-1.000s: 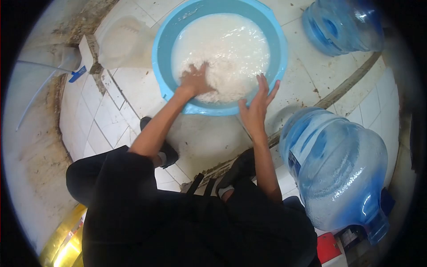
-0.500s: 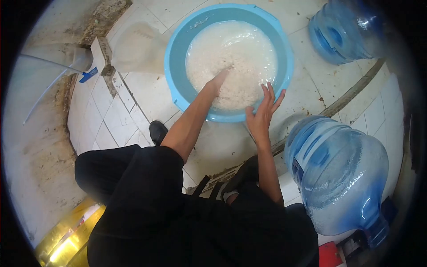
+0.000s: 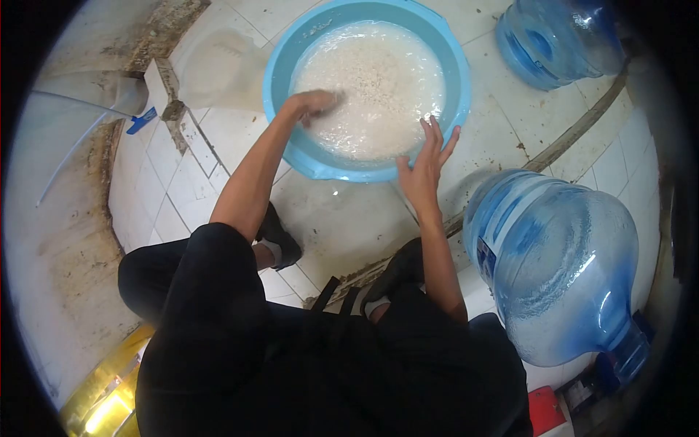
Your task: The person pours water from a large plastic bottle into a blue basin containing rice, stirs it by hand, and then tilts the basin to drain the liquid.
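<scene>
A round blue plastic basin (image 3: 463, 80) stands on the tiled floor. In it, what looks like rice (image 3: 371, 84) lies in cloudy white water. My left hand (image 3: 314, 106) is over the left side of the basin, just above or at the water's surface; motion smears its fingers, and I cannot make out anything in them. At the basin's near right edge, my right hand (image 3: 424, 169) rests against the rim with its fingers spread apart and nothing held in them.
A large clear blue water jug (image 3: 561, 269) lies tilted at the right, and another water jug (image 3: 557, 44) is at the upper right. A blue-headed squeegee or brush (image 3: 141, 120) is at the left. Something shiny and golden (image 3: 109, 393) sits lower left, a red object (image 3: 545, 409) lower right.
My left hand has come up out of the rice and water and moved left towards the basin's side. My right hand stays at the rim. The whole view has shifted slightly.
</scene>
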`<state>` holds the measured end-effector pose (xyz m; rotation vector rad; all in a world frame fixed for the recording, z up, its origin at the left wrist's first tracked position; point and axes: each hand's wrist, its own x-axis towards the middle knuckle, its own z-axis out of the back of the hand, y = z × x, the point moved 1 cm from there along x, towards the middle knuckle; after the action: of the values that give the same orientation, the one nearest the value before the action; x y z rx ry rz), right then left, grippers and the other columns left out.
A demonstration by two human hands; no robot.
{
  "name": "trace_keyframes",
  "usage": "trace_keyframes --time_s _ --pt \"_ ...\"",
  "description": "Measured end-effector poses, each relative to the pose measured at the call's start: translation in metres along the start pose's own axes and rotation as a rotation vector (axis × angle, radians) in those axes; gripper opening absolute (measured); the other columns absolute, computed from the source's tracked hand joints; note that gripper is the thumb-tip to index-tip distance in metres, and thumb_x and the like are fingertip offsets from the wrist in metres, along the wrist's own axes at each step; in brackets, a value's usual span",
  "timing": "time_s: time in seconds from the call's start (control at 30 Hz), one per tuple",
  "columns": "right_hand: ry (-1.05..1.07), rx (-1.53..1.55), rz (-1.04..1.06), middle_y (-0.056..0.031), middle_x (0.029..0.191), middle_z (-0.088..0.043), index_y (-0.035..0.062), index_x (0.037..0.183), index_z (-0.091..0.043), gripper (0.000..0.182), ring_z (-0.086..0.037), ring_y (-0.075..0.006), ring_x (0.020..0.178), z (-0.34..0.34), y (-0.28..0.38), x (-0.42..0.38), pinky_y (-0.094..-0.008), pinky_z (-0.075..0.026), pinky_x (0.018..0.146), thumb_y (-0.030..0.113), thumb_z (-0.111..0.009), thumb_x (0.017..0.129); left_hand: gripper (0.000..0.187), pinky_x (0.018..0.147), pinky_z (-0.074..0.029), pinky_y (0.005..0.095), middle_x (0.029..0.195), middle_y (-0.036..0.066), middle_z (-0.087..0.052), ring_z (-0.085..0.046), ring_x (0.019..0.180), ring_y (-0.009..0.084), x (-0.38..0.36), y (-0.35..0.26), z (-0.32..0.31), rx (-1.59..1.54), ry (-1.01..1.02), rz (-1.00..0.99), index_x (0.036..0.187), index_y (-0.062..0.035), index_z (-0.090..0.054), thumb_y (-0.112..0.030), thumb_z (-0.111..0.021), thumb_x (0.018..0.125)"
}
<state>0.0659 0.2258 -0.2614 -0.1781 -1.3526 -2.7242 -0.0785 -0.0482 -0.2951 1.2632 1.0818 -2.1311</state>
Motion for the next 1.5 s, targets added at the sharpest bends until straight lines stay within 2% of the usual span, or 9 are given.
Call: trace_keyframes --time_s 0.1,0.3,0.4,0.67,0.9,0.97,1.17,1.43,1.5 --pt "0.005 -0.002 0.001 -0.0242 0.155 -0.029 -0.0015 0.146 -0.032 0.076 0.005 -0.0536 0.149 0.000 -0.001 0.000 -0.0627 -0.014 0.119 -0.001 -0.061 0.075 0.087 0.117 -0.028 0.0585 0.162 0.025 -0.023 -0.027 0.148 0.0425 -0.002 0.023 -0.017 0.265 0.149 0.171 0.159 -0.0086 -0.023 -0.067 -0.044 0.097" --pt "-0.035 0.007 -0.007 -0.0243 0.155 -0.030 -0.0008 0.145 -0.034 0.077 0.003 -0.0544 0.148 -0.001 -0.001 0.000 -0.0631 -0.012 0.120 -0.003 -0.061 0.073 0.091 0.119 -0.023 0.0565 0.167 0.014 -0.017 -0.020 0.151 0.0387 -0.006 0.016 -0.103 -0.080 0.098 -0.060 0.159 -0.0078 -0.021 -0.072 -0.035 0.096" --pt "-0.027 -0.036 0.014 -0.0243 0.154 -0.030 -0.0006 0.144 -0.036 0.076 0.002 -0.0542 0.148 0.003 -0.002 0.002 -0.0627 -0.011 0.120 -0.003 -0.060 0.072 0.093 0.119 -0.013 0.0593 0.166 0.014 -0.020 -0.014 0.153 0.0346 0.018 0.003 -0.140 -0.511 0.092 -0.078 0.162 -0.0150 -0.015 -0.078 -0.025 0.094" --pt "-0.031 0.012 0.018 -0.0215 0.155 -0.032 -0.0003 0.143 -0.036 0.077 -0.001 -0.0535 0.149 0.014 -0.011 0.009 -0.0589 -0.012 0.121 -0.005 -0.064 0.071 0.096 0.113 -0.032 0.0637 0.150 0.017 -0.049 -0.044 0.138 0.0424 0.041 -0.061 -0.160 -1.924 0.247 -0.335 0.150 -0.0126 -0.045 -0.081 -0.010 0.092" --pt "-0.034 0.032 0.006 -0.0209 0.155 -0.031 0.0018 0.144 -0.036 0.079 0.000 -0.0522 0.150 0.013 -0.010 0.005 -0.0580 -0.015 0.121 -0.005 -0.065 0.070 0.074 0.103 -0.047 0.0474 0.137 0.014 -0.060 -0.058 0.123 0.0356 0.048 -0.072 -0.077 -1.294 0.071 -0.585 0.147 -0.0041 -0.046 -0.061 -0.039 0.100" --pt "-0.028 0.049 -0.009 -0.0209 0.156 -0.031 0.0021 0.144 -0.036 0.079 0.000 -0.0518 0.150 0.013 -0.008 0.005 -0.0580 -0.015 0.121 -0.005 -0.066 0.070 0.074 0.104 -0.047 0.0480 0.137 0.020 -0.058 -0.058 0.123 0.0362 0.005 -0.058 -0.057 -0.355 -0.270 -0.372 0.145 0.0002 -0.047 -0.055 -0.056 0.096" --pt "0.010 0.022 -0.017 -0.0215 0.156 -0.030 0.0024 0.145 -0.035 0.079 0.001 -0.0518 0.150 0.013 -0.010 0.005 -0.0598 -0.014 0.121 -0.004 -0.064 0.071 0.108 0.119 -0.029 0.0482 0.151 0.030 -0.040 -0.038 0.143 0.0427 0.023 0.010 -0.026 0.096 -0.891 -0.126 0.155 0.0033 -0.024 -0.066 -0.066 0.084" --pt "0.007 -0.004 -0.002 -0.0215 0.156 -0.030 0.0016 0.144 -0.037 0.075 0.002 -0.0520 0.150 0.013 -0.009 0.004 -0.0608 -0.013 0.121 -0.004 -0.058 0.073 0.113 0.123 -0.020 0.0454 0.161 0.027 -0.024 -0.025 0.150 0.0379 0.044 0.037 -0.042 -0.319 -0.465 0.014 0.158 0.0032 -0.016 -0.074 -0.057 0.086" --pt "-0.007 -0.015 0.024 -0.0214 0.156 -0.030 0.0014 0.143 -0.037 0.074 0.003 -0.0518 0.150 0.012 -0.005 0.009 -0.0609 -0.013 0.121 -0.003 -0.058 0.073 0.103 0.122 -0.021 0.0457 0.162 0.024 -0.025 -0.027 0.149 0.0364 0.037 0.031 -0.063 -0.442 -0.114 -0.414 0.158 0.0000 -0.019 -0.073 -0.049 0.091"
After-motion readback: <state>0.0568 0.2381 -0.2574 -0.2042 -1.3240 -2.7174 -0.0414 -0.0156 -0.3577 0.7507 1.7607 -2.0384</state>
